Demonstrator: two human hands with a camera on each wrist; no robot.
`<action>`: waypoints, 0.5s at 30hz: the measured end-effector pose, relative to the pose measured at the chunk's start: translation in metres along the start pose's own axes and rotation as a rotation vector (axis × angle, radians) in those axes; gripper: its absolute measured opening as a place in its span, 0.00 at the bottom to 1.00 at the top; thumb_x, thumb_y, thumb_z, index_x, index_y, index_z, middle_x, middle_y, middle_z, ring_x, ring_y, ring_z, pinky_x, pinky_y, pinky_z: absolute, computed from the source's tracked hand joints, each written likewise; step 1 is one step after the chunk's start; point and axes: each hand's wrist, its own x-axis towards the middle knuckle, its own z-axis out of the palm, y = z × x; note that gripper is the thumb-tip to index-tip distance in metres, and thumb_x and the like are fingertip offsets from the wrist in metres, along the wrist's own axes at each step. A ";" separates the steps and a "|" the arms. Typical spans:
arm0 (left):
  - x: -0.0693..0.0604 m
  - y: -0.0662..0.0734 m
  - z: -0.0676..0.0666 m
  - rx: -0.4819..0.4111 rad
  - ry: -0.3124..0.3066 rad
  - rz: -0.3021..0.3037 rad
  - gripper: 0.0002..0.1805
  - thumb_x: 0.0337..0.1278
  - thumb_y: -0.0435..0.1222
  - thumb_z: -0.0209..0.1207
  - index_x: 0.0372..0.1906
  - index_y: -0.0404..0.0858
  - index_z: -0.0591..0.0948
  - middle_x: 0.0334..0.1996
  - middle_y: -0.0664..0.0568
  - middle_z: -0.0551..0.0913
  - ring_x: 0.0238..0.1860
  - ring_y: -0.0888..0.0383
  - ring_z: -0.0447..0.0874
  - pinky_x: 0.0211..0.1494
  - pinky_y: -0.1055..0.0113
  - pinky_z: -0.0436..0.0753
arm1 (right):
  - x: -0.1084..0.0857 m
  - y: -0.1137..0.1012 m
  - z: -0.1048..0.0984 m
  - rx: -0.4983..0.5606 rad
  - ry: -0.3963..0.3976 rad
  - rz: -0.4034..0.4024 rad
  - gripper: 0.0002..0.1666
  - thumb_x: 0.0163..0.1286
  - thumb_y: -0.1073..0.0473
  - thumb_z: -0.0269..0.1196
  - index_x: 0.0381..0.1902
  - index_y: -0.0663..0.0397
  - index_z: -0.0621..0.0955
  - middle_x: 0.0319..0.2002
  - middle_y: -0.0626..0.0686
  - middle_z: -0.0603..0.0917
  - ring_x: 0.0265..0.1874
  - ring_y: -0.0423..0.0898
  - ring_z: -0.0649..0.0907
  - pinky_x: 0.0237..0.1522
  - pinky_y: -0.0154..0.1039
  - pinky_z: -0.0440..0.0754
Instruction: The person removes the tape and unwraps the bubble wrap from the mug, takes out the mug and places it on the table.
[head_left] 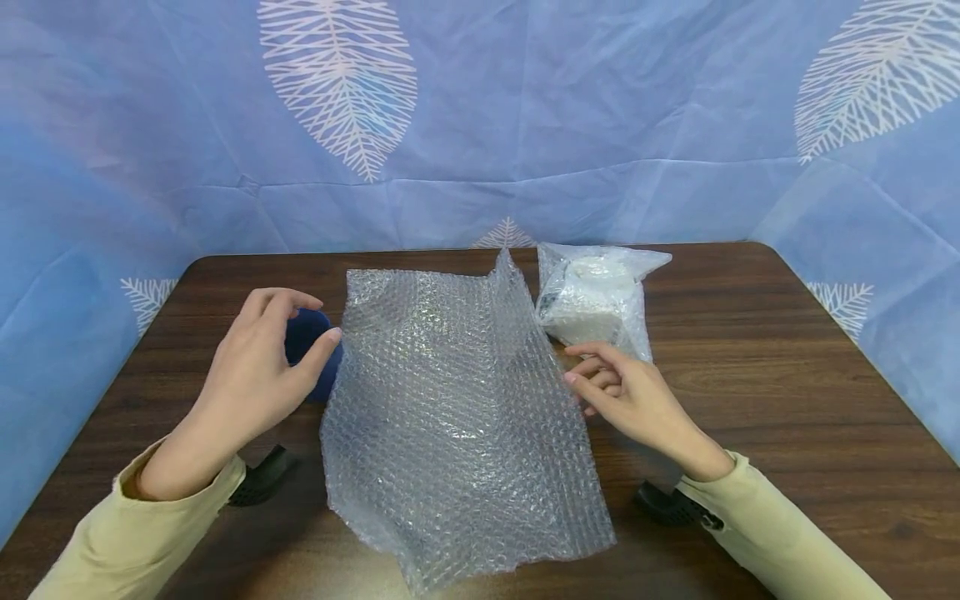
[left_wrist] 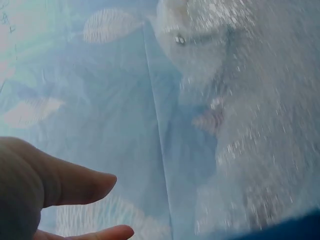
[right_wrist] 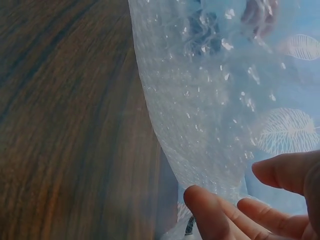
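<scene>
A large sheet of bubble wrap (head_left: 450, 408) lies spread across the middle of the table, with a raised fold at its far right. By its left edge, my left hand (head_left: 251, 371) is next to a dark blue round object (head_left: 325, 383), partly covered by the hand. Thumb and fingers of this left hand (left_wrist: 65, 182) are spread apart in the left wrist view, holding nothing. At the sheet's right edge is my right hand (head_left: 630, 396), its fingers loosely bent. The right wrist view has its thumb apart from the fingertips, close to the bubble wrap (right_wrist: 200, 105).
Behind my right hand sits a bubble-wrapped package (head_left: 592, 304) with something white inside. The dark wooden table (head_left: 787, 400) extends to the right. A blue cloth (head_left: 600, 108) with white leaf prints hangs behind and at both sides.
</scene>
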 end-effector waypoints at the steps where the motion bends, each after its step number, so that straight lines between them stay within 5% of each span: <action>1: 0.003 0.004 0.001 -0.002 -0.025 0.011 0.20 0.63 0.39 0.59 0.55 0.31 0.74 0.56 0.33 0.69 0.42 0.40 0.72 0.40 0.45 0.71 | -0.001 0.000 0.000 -0.001 0.008 -0.012 0.21 0.70 0.64 0.59 0.58 0.66 0.73 0.36 0.57 0.84 0.25 0.37 0.84 0.28 0.40 0.84; 8: 0.014 0.022 0.015 0.006 -0.133 0.031 0.22 0.64 0.41 0.58 0.57 0.32 0.74 0.56 0.35 0.69 0.34 0.49 0.71 0.37 0.54 0.70 | -0.003 -0.002 -0.002 -0.006 0.043 -0.037 0.19 0.69 0.65 0.60 0.56 0.65 0.75 0.35 0.56 0.84 0.25 0.39 0.85 0.27 0.39 0.84; 15: 0.022 0.034 0.026 0.007 -0.179 0.047 0.20 0.63 0.40 0.59 0.54 0.31 0.74 0.55 0.36 0.70 0.40 0.44 0.74 0.41 0.51 0.74 | -0.004 -0.004 -0.004 -0.060 0.081 -0.056 0.16 0.69 0.66 0.60 0.54 0.65 0.77 0.34 0.57 0.85 0.23 0.40 0.84 0.25 0.36 0.82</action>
